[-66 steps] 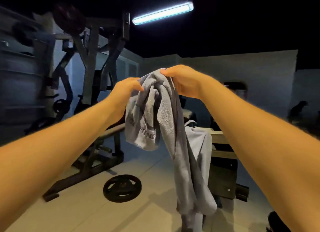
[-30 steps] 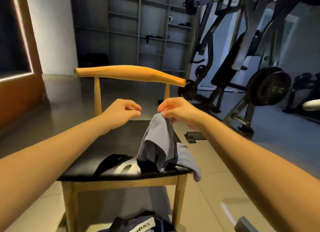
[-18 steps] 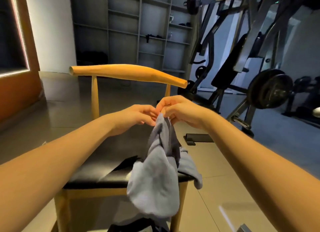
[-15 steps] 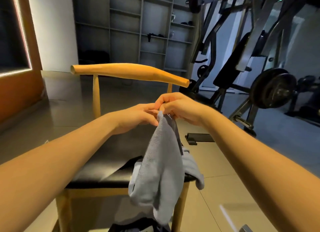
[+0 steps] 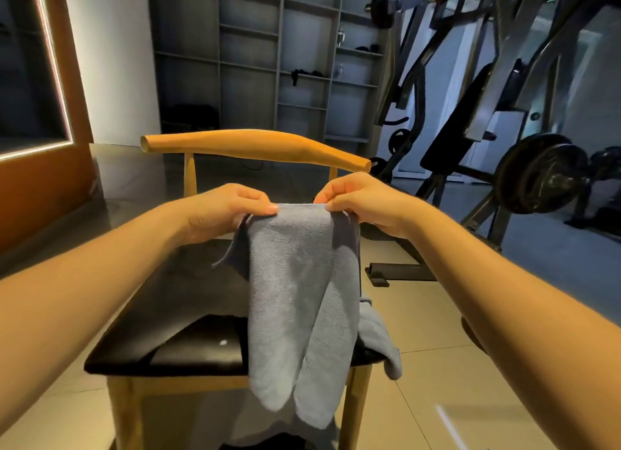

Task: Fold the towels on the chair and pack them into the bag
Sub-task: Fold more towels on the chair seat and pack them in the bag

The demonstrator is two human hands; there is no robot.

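Observation:
A grey-blue towel (image 5: 295, 302) hangs in the air over the front of a wooden chair with a black seat (image 5: 174, 315). My left hand (image 5: 225, 211) pinches its top edge at the left and my right hand (image 5: 363, 201) pinches the top edge at the right, so the edge is stretched flat between them. The cloth hangs in two long lobes below the seat's front edge. A second grey-blue piece of towel (image 5: 379, 338) droops over the seat's right front corner. A dark shape (image 5: 279, 444) under the chair may be the bag; it is mostly hidden.
The chair's curved wooden backrest (image 5: 255, 145) is just beyond my hands. Weight machines and a loaded barbell plate (image 5: 537, 177) fill the right side. Grey shelving (image 5: 268, 63) lines the back wall. A wooden panel with a light strip (image 5: 50, 80) stands at the left. The floor is tiled.
My hands, which met at one bunched point of the towel half a second ago, have drawn apart along its top edge, spreading it flat and lifting it.

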